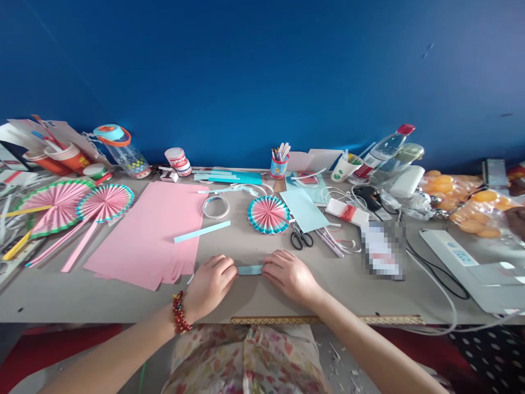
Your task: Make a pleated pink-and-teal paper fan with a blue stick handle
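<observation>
A narrow light-blue paper strip (250, 270) lies between my hands, low over the table near its front edge. The fingers of my left hand (212, 284), below a red beaded bracelet (180, 313), are closed on the strip's left end. At the other end, my right hand (292, 278) grips it with bent fingers. Both thumbs are mostly hidden. Another light-blue strip (202, 232) rests ahead of my left hand, partly on pink paper sheets (151, 235). Beyond my right hand are a round pleated pink-and-teal paper fan (268, 214) and black-handled scissors (302, 239).
Finished-looking paper fans (105, 202) with stick handles lie at the left. A tape roll (216, 207) sits mid-table. A bottle (383, 153), a paper cup (345, 167) and a pen tin (279, 165) stand along the blue wall. Cables and a power strip (455, 251) occupy the right.
</observation>
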